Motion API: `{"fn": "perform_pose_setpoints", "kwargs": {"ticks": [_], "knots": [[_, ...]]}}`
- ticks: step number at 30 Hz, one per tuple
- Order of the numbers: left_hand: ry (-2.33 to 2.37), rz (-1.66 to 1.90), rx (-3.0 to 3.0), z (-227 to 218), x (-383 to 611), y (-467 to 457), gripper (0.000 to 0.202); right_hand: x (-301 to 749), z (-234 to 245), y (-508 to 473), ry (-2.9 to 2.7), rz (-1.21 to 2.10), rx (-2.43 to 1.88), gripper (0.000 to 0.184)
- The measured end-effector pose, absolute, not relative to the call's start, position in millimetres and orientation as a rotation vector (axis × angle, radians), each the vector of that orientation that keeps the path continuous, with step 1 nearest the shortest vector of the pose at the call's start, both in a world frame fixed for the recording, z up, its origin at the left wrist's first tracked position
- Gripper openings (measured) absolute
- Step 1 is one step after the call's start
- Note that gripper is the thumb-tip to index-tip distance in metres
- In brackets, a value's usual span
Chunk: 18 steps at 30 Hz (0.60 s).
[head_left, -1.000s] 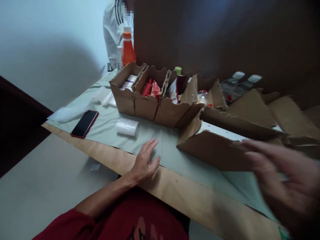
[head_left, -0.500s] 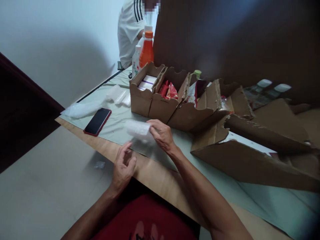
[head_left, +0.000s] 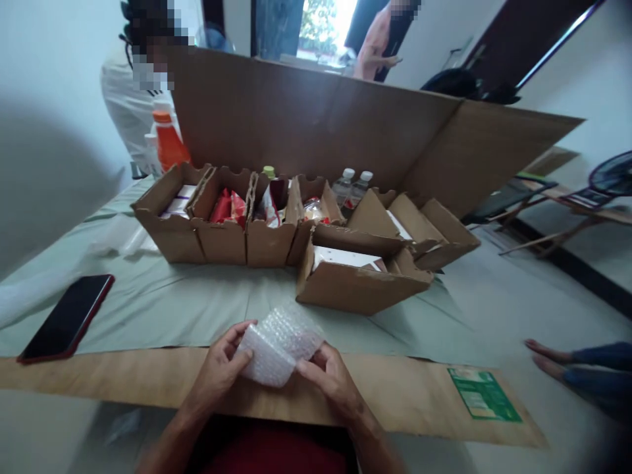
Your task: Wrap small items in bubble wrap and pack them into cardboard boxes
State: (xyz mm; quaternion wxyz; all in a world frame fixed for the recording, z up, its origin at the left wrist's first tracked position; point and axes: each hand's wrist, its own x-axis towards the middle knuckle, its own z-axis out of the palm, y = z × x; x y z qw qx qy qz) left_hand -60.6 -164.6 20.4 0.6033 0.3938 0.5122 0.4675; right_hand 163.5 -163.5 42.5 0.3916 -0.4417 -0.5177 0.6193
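Observation:
A folded piece of clear bubble wrap (head_left: 279, 345) is held between my two hands, just above the front edge of the table. My left hand (head_left: 224, 362) pinches its left side, thumb on top. On the right side, my right hand (head_left: 328, 378) grips it with the thumb on top and fingers behind. Whether anything lies inside the wrap I cannot tell. Beyond it, a cardboard bin (head_left: 360, 289) with white boxes in it stands at an angle on the green cloth (head_left: 212, 303).
Several cardboard bins (head_left: 222, 245) with packets and boxes line the back, before a tall cardboard panel (head_left: 306, 118). At left lie a phone (head_left: 69, 316) and plastic wrap (head_left: 118, 237); an orange bottle (head_left: 169, 145) stands behind. A green card (head_left: 484, 394) lies right. People are nearby.
My view has swung to the right. The bubble wrap, held only by my right hand before, is now gripped by both hands and brought in front of me.

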Motion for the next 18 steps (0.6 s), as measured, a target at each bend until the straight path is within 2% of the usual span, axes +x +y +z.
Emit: {"fn": "perform_pose_setpoints", "kwargs": {"ticks": [5,9,11,14,16,18], "knots": [[1.142,0.946,1.227,27,-76,-145,0.044,175,50,-155,-1.334,1.423,-1.218,0.037],[1.058,1.044,1.412,52,-100,-127,0.067,170,56,-146,-1.310,1.213,-1.287,0.035],[1.079,1.085,1.549,70,-99,-116,0.069,166,63,-139,-1.400,1.131,-1.253,0.030],[1.143,0.951,1.769,90,-82,-102,0.072,161,78,-130,-1.497,1.086,-1.153,0.025],[1.104,0.771,1.787,92,-71,-97,0.057,161,84,-128,-1.451,1.069,-1.114,0.023],[1.082,0.570,1.716,85,-68,-97,0.034,168,86,-129,-1.302,1.012,-1.111,0.021]]}}
